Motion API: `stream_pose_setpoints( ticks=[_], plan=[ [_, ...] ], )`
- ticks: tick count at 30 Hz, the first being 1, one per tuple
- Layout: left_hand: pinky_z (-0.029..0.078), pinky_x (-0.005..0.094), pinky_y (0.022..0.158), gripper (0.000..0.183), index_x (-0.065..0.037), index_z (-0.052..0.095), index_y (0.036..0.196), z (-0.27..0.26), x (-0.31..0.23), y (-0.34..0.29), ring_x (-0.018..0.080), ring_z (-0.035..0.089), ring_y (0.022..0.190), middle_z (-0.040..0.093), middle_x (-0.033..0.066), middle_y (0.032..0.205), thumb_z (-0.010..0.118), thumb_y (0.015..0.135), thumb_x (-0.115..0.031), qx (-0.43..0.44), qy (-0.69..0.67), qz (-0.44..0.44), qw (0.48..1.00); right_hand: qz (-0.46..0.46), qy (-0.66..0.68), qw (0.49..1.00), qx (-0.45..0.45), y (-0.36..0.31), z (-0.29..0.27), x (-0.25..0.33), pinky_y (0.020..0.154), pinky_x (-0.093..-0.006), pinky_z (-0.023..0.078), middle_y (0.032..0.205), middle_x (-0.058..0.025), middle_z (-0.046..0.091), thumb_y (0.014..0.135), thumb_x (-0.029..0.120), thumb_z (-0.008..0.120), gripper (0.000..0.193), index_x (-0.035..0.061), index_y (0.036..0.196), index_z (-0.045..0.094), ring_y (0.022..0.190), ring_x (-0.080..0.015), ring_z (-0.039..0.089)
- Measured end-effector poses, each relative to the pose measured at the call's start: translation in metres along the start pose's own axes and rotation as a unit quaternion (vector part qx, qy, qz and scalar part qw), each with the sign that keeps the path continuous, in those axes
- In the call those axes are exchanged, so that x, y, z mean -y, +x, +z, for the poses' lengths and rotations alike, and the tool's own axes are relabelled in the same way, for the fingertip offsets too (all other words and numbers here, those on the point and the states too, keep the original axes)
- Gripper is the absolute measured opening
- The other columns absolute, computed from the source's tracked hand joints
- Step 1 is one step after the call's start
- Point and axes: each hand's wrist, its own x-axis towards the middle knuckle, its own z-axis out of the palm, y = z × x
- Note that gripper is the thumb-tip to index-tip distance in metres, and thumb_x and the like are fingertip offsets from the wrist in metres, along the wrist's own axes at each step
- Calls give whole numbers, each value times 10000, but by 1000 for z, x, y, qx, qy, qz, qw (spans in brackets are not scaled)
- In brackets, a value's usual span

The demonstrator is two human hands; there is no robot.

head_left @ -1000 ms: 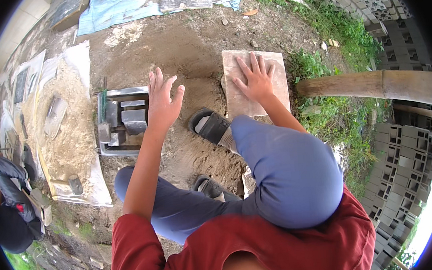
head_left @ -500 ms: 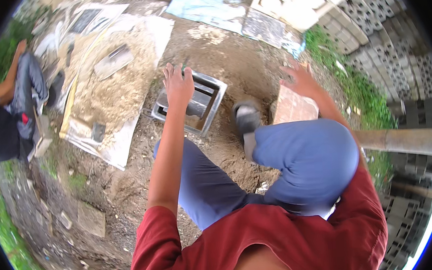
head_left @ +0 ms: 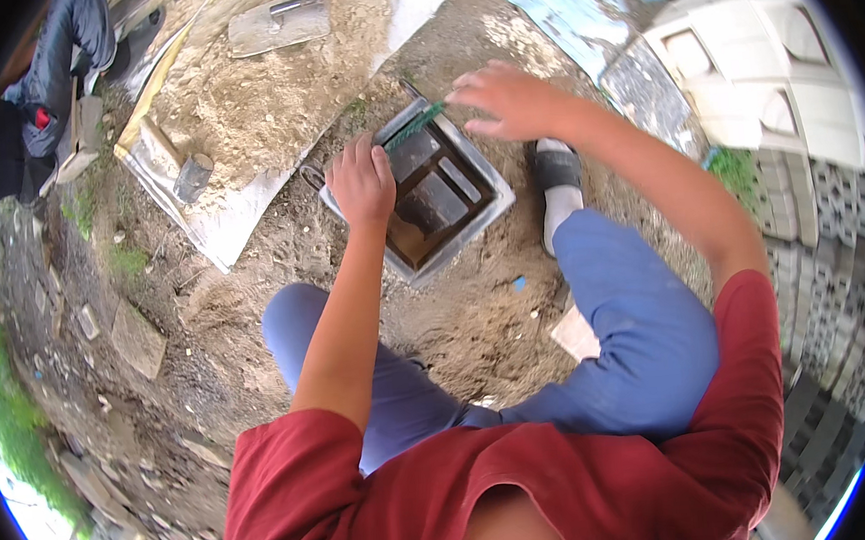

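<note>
A square grey metal mould stands on the ground before me, with a dark box-shaped core and openings inside it. My left hand lies over its left rim, fingers stretched forward. Across the far part of the mould lies a thin green strip that looks like a brush. My right hand is above the far right corner. Its fingers and thumb are apart, close around the strip's right end; whether they touch it I cannot make out.
To the left a white sheet bears sandy material, a trowel and a hammer-like tool. A co-worker's leg is at the upper left. White blocks and a blue sheet are at the right. A reddish slab lies by my knee.
My right hand has swung from the reddish slab's side over to the mould's far right corner. My left hand has come to rest at the mould's left rim. The view has turned and shifted.
</note>
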Motion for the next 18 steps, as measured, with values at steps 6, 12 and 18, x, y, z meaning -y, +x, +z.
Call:
stream_pose_setpoints(
  ticks=[6,12,18],
  plan=[
    [435,488,1024,344,-104,666,1265,-1,0,8,334,625,1187,693,92,1266,495,1043,-303,5,41,-20,999,-69,-11,995,74,71,44,-15,960,-501,535,1273,-196,649,976,409,676,581,80,1436,542,1098,-373,687],
    [430,496,1045,362,-107,652,1264,-3,2,5,333,614,1211,684,92,1271,481,1041,-336,19,46,-70,996,-125,79,989,17,94,64,-27,764,-508,550,1079,-185,641,925,413,729,631,82,1422,527,916,-398,678],
    [434,480,1059,363,-82,659,1269,-4,-4,9,343,617,1196,685,109,1256,503,1039,-316,5,37,-85,996,-127,108,980,107,120,57,-43,748,-529,569,1106,-245,644,907,448,709,685,93,1453,497,888,-430,696]
  ],
)
